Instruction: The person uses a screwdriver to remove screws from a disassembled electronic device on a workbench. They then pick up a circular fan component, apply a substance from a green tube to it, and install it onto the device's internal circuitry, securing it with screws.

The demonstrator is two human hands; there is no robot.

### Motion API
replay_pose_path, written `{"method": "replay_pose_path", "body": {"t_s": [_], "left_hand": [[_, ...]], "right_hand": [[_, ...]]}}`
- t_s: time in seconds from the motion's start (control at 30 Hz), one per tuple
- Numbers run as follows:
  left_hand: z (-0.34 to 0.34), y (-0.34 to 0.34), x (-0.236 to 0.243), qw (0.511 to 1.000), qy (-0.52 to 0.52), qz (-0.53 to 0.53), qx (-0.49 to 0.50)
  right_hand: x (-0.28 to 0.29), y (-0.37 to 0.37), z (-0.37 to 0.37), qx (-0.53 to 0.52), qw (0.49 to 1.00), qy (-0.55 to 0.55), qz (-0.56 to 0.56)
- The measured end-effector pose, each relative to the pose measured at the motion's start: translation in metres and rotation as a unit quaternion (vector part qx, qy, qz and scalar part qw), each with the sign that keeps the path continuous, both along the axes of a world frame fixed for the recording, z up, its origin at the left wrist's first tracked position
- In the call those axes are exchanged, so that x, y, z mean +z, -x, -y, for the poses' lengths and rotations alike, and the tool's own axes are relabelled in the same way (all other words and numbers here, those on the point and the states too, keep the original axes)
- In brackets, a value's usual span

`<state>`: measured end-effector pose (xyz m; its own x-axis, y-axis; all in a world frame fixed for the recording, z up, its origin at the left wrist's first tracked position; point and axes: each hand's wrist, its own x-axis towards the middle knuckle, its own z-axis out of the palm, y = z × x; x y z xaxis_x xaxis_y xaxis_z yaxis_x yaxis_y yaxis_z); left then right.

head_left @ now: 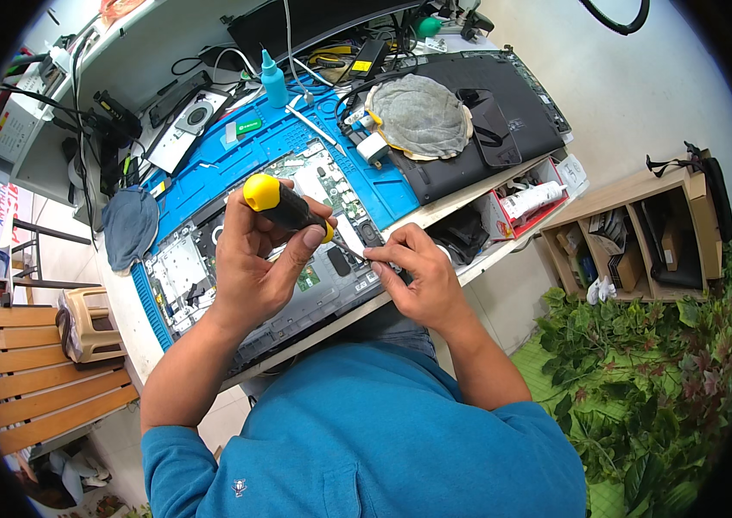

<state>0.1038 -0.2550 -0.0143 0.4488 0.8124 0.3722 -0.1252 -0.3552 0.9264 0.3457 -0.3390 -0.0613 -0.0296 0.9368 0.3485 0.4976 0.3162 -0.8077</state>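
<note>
My left hand [258,268] grips a yellow-and-black screwdriver [284,205], its shaft angled down to the right toward my right hand [413,276]. The fingers of my right hand are closed at the screwdriver's tip, and anything small between them is too small to make out. Beneath both hands lies an opened laptop chassis [184,281] with exposed boards and a grey lower panel, on a blue work mat [392,194] with a ribbed edge.
A dark closed laptop [513,112] carrying a grey round pad [418,116] occupies the back right, near a white charger [373,149]. A blue bottle [272,86], tools and a grey cloth [130,229] surround the mat. A red box [521,224], wooden shelf [633,194] and slatted bench [20,341] flank me.
</note>
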Motion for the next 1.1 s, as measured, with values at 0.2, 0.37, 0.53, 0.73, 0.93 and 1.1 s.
{"method": "replay_pose_path", "body": {"t_s": [0.2, 0.37, 0.53, 0.73, 0.93, 1.1], "left_hand": [[0.000, 0.000, 0.000, 1.000, 0.017, 0.010, 0.010], [0.000, -0.001, -0.001, 1.000, 0.019, 0.022, 0.008], [0.000, 0.001, -0.002, 1.000, 0.012, 0.023, 0.004], [0.002, 0.004, -0.003, 1.000, -0.001, 0.002, -0.005], [0.000, 0.002, -0.001, 1.000, 0.006, 0.020, 0.000], [0.000, 0.001, 0.004, 0.999, 0.012, 0.030, 0.007]], "right_hand": [[0.007, -0.002, -0.005, 0.006, 1.000, 0.023, -0.014], [0.009, 0.000, -0.009, 0.001, 0.998, 0.054, -0.032], [0.007, -0.001, -0.010, -0.003, 0.997, 0.062, -0.036], [0.006, 0.000, -0.010, -0.006, 0.997, 0.068, -0.041], [0.000, -0.002, -0.008, -0.001, 0.998, 0.049, -0.026], [-0.004, 0.000, -0.007, -0.004, 1.000, 0.006, -0.022]]}}
